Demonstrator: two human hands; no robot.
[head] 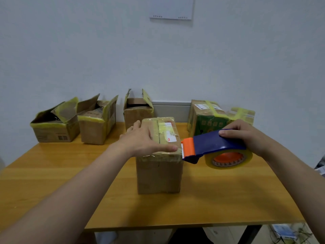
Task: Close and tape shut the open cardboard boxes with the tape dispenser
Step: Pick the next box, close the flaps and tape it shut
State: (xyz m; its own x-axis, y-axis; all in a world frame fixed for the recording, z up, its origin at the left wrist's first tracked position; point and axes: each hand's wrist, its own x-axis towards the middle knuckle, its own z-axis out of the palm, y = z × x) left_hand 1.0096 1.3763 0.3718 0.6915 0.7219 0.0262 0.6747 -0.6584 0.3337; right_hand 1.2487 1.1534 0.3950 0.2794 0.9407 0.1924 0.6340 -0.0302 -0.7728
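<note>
At table centre: one cardboard box, flaps down, pressed flat under the straight fingers of the left hand. The tape dispenser is gripped round its blue body by the right hand, blade set at the box's near right top corner. Advised: seam pinned shut, tape drawn taut and straight. Three open boxes are stood behind, left.

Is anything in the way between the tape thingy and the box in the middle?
Nothing visible. The tape dispenser, gripped by the right hand, is right at the top right edge of the middle box.
</note>
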